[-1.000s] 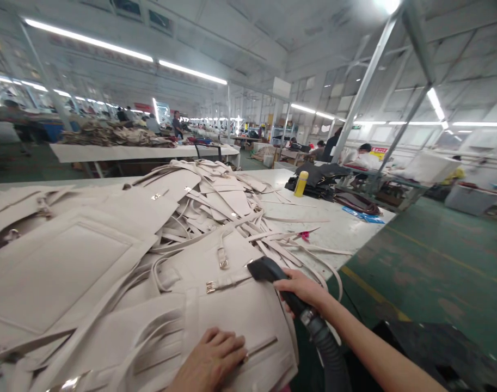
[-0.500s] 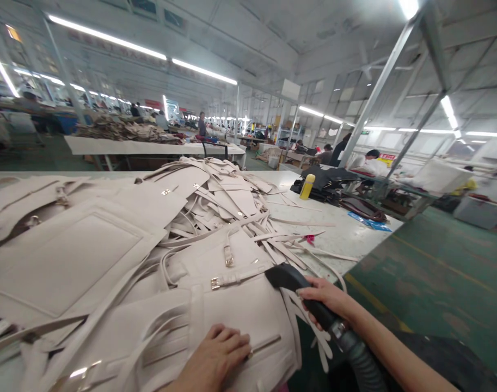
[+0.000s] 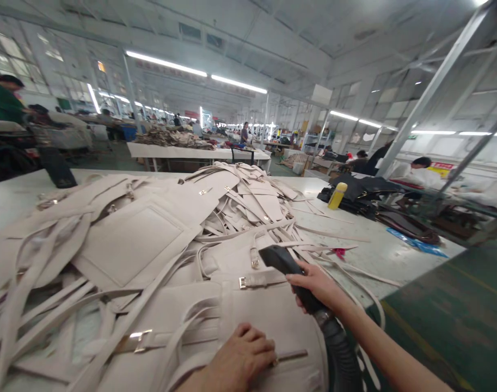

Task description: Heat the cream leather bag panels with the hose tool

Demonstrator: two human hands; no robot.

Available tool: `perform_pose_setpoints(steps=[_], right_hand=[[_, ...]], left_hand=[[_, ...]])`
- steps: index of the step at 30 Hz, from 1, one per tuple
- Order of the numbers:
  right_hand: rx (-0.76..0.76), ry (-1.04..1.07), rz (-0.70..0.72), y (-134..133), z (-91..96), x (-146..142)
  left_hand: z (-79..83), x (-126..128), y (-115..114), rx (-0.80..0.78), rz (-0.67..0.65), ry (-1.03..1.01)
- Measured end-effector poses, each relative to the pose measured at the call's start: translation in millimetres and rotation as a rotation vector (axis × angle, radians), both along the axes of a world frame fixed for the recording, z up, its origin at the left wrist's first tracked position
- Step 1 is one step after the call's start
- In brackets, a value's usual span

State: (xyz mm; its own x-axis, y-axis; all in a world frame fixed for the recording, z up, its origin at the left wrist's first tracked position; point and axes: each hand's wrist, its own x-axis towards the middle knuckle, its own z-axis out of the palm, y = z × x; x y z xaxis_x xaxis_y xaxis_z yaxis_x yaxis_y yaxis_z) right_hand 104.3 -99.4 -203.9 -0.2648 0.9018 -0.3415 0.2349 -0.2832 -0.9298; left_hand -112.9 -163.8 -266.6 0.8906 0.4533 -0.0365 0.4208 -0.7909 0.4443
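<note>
A beige bag [image 3: 268,310] with buckled straps and a short zipper lies in front of me. My left hand [image 3: 246,354] rests palm down on it beside the zipper [image 3: 293,355], its fingers slightly bent and with nothing visible in them. In my right hand [image 3: 313,286] is a black vacuum hose handle [image 3: 281,261], gripped from the side. Its nozzle points left above the bag, near a gold buckle [image 3: 254,258]. From the handle a ribbed hose [image 3: 340,348] runs down toward the bottom edge. Another strap buckle [image 3: 243,282] lies just below the nozzle.
More beige bag pieces and straps [image 3: 129,245] are heaped across the pale table [image 3: 379,261]. A yellow bottle [image 3: 337,196] stands beside black bags [image 3: 362,188] on the right. At far left stands a dark cylinder [image 3: 58,166]. Other people work at tables behind.
My view has swung left, so the scene sits farther right. The nozzle has moved left over the bag toward the buckles. My left hand stays by the zipper.
</note>
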Motion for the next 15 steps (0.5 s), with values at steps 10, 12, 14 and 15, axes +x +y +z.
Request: perform_pose_setpoints(steps=[10,12,14,15], right_hand=[[-0.094,-0.050,0.471,13.0,-2.0,-102.4],[-0.115,-0.076,0.517,27.9,1.3,-116.4],[-0.115,-0.087,0.523,34.0,7.5,-122.4],[-0.087,-0.081,0.493,33.5,11.1,-122.4]], left_hand=[[-23.6,-6.5,-1.2,-0.005,0.050,-0.042],[-20.9,-4.2,-0.2,-0.009,0.073,-0.040],[-15.8,-1.4,-0.4,-0.011,0.075,-0.013],[-15.7,-0.8,-0.3,0.008,0.069,0.001]])
